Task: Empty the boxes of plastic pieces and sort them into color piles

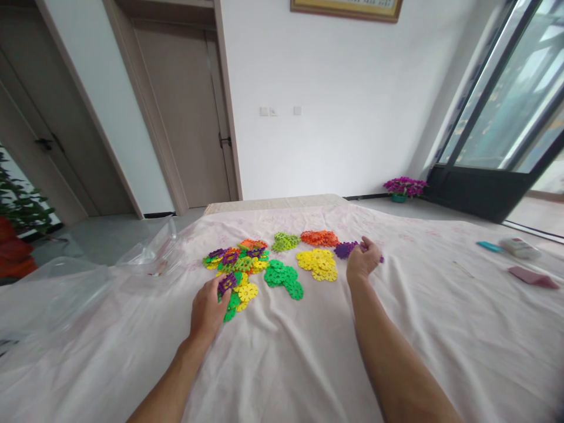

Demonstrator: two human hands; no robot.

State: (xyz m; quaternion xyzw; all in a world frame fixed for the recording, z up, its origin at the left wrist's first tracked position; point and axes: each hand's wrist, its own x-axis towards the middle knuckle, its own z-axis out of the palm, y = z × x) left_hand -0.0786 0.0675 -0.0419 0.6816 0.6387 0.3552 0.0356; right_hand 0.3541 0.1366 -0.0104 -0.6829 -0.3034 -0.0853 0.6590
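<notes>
Flat snowflake-shaped plastic pieces lie on a pale pink sheet (291,352). A mixed heap (235,264) sits at the left. Sorted groups lie beside it: green (284,276), yellow (318,263), orange (319,237), lime (285,241) and purple (345,249). My left hand (207,308) rests at the near edge of the mixed heap, fingers closed on a purple piece (227,284). My right hand (363,258) lies by the purple group, fingers curled around purple pieces.
A clear plastic bag (145,252) and a clear container (48,294) lie at the left of the sheet. A teal item (490,247), a white box (520,248) and a dark red item (531,277) lie at the far right. Doors stand behind, a glass door at right.
</notes>
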